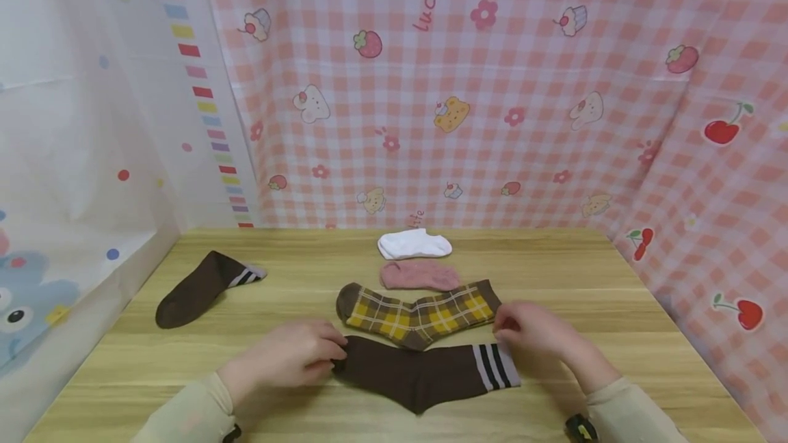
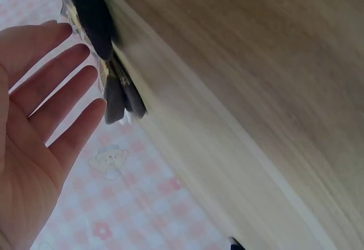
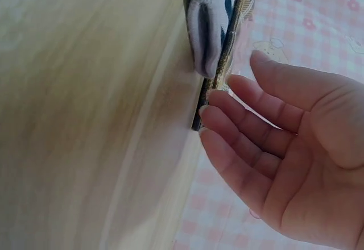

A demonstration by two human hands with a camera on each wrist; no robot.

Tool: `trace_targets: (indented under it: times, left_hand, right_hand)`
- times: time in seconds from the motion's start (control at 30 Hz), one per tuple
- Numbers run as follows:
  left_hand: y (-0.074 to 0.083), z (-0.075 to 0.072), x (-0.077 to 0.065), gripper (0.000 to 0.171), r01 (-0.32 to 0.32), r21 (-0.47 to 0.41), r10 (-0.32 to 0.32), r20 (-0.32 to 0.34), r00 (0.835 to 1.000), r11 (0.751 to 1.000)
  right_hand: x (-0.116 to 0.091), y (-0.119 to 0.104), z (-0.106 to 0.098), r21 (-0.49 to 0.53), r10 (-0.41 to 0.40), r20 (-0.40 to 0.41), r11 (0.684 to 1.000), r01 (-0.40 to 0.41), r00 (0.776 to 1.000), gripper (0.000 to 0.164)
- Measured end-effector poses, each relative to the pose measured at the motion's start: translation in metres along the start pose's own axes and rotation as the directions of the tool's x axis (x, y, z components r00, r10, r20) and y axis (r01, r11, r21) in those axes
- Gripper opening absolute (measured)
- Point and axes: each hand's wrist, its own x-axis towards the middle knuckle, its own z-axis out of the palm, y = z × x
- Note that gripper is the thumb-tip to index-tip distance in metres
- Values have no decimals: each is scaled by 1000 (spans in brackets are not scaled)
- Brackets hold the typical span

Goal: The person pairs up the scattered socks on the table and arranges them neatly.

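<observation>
A dark brown sock with a grey cuff and black stripes lies flat near the front of the table. Beside its toe is my left hand; in the left wrist view its fingers are spread and nearly straight, with no sock in the palm. My right hand hovers by the striped cuff and the end of the brown-and-yellow plaid socks. Its fingers bend loosely around nothing, their tips close to the plaid cuff. The plaid pair lies just behind the brown sock, toes to the left.
Behind the plaid pair lie pink socks, then white socks. Another brown striped sock lies bent at the left of the wooden table. A pink checked curtain hangs along the back edge.
</observation>
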Motion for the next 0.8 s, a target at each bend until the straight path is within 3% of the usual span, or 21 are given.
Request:
trace_targets:
  times: [0.43, 0.6, 0.8]
  left_hand:
    - [-7, -6, -3, 31, 139, 85, -133, -67, 989, 987]
    - [-8, -7, -4, 33, 191, 124, -181, -90, 979, 974]
    - [-9, -8, -6, 36, 267, 154, -252, -108, 962, 951]
  right_hand:
    - [9, -13, -3, -66, -37, -146, 997, 28, 989, 10]
    - [11, -21, -2, -129, -56, -205, 991, 30, 977, 13]
    - [12, -25, 0, -132, -74, -225, 990, 45, 971, 15]
